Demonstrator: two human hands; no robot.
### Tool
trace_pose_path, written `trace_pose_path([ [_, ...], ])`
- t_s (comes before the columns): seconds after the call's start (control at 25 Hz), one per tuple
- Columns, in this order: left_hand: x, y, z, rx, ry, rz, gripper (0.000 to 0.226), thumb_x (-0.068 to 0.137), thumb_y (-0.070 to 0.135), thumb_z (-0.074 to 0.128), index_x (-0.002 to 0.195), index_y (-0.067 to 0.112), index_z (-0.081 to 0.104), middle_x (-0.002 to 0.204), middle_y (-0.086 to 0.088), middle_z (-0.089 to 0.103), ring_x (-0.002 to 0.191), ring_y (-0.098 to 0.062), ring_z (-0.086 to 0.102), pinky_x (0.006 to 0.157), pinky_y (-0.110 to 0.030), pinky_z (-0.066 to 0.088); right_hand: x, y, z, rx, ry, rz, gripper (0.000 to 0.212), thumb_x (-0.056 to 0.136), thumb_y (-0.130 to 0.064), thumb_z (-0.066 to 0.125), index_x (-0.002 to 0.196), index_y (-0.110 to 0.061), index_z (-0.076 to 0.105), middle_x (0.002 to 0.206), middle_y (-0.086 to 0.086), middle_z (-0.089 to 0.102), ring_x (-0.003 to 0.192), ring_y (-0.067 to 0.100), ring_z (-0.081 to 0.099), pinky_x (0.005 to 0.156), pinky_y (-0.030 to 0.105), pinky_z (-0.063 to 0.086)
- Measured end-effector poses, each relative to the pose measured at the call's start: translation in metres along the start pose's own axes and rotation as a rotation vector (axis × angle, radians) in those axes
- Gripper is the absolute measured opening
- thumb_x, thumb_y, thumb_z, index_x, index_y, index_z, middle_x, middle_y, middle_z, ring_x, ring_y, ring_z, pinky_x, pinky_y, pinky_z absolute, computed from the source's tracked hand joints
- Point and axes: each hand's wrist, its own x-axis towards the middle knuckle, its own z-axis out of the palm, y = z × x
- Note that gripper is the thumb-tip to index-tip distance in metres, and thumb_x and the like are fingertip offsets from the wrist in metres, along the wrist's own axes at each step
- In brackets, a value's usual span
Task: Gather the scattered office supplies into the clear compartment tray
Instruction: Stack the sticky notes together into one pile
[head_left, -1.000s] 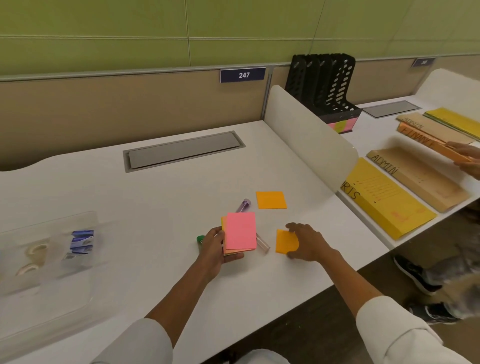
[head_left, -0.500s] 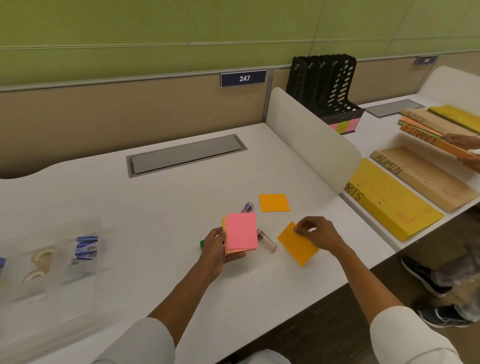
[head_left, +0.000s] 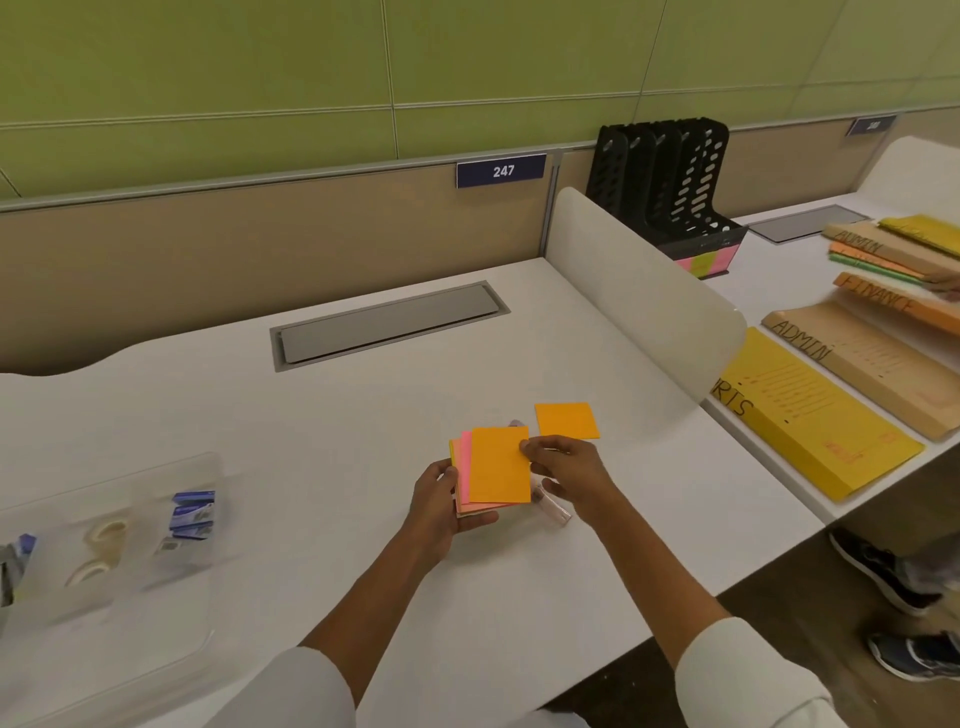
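Note:
My left hand grips a stack of sticky notes, pink and orange, from its left edge. My right hand pinches an orange sticky note by its right edge and lays it on top of that stack. Another orange note lies flat on the white desk just behind my hands. A clear tube-like item lies under my right hand, partly hidden. The clear compartment tray sits at the desk's left, holding tape rolls and blue staple boxes.
A white divider bounds the desk on the right. Beyond it lie yellow and brown folders and a black file rack. A grey cable hatch sits at the back. Another person's shoes stand at the lower right.
My right hand lifted the orange note off the desk and carried it left onto the stack in my left hand. The stack stayed roughly in place.

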Motion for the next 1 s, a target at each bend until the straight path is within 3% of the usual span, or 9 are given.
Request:
trace_pose_path([
  [0.28,0.019,0.003,-0.007,-0.011,0.020,-0.015,0.021,0.105,0.023,0.038,0.121,0.017,0.049,0.112,-0.008,0.059,0.089,-0.034,0.067,0.056,-0.039,0.059,0.024,0.014,0.011,-0.129,0.063,-0.120,0.014,0.079,-0.036,0.077,0.088,-0.024,0.077,0.083,-0.002,0.076,0.080,0.016,0.072,0.067,0.030,0.055],
  [0.4,0.028,0.004,-0.009,-0.011,0.037,-0.031,0.021,0.104,0.022,0.039,0.121,0.016,0.050,0.113,-0.010,0.060,0.090,-0.035,0.067,0.057,-0.040,0.059,0.051,0.018,0.001,-0.124,0.270,-0.120,0.029,0.078,-0.037,0.078,0.099,-0.018,0.071,0.089,-0.003,0.075,0.084,0.014,0.071,0.075,0.031,0.055],
  [0.52,0.035,0.001,-0.011,-0.016,0.045,-0.048,0.020,0.104,0.021,0.039,0.119,0.016,0.051,0.113,-0.011,0.060,0.091,-0.035,0.067,0.057,-0.041,0.059,0.083,0.021,-0.017,-0.411,0.503,-0.144,0.043,0.081,-0.033,0.075,0.117,-0.012,0.063,0.115,0.008,0.068,0.109,0.026,0.061,0.091,0.037,0.048],
  [0.6,0.039,0.001,-0.012,-0.010,0.053,-0.051,0.021,0.104,0.021,0.039,0.120,0.016,0.051,0.114,-0.012,0.060,0.093,-0.036,0.067,0.059,-0.042,0.060,0.098,0.025,-0.026,-0.687,0.498,-0.065,0.061,0.081,-0.041,0.073,0.130,-0.012,0.051,0.129,0.011,0.058,0.125,0.033,0.047,0.095,0.045,0.044],
  [0.72,0.045,0.006,-0.014,-0.026,0.073,-0.038,0.018,0.104,0.021,0.039,0.115,0.018,0.053,0.114,-0.012,0.061,0.093,-0.036,0.068,0.059,-0.042,0.060,0.114,0.025,-0.024,-0.971,0.487,0.001,0.074,0.077,-0.052,0.072,0.133,-0.012,0.044,0.133,0.012,0.052,0.126,0.034,0.041,0.096,0.046,0.038],
  [0.84,0.050,0.013,-0.016,-0.039,0.090,-0.028,0.017,0.105,0.022,0.038,0.109,0.021,0.055,0.112,-0.009,0.062,0.091,-0.035,0.068,0.058,-0.042,0.060,0.130,0.011,-0.021,-0.885,0.529,0.101,0.078,0.068,-0.046,0.081,0.129,-0.014,0.044,0.130,0.013,0.050,0.124,0.034,0.041,0.096,0.045,0.037],
  [1.0,0.047,0.014,-0.021,-0.055,0.126,-0.011,0.017,0.105,0.021,0.037,0.106,0.021,0.055,0.110,-0.008,0.062,0.090,-0.033,0.068,0.056,-0.041,0.060,0.144,0.005,-0.039,-0.574,0.502,0.177,0.070,0.073,-0.015,0.078,0.134,-0.013,0.044,0.132,0.014,0.054,0.121,0.035,0.052,0.099,0.044,0.043],
])
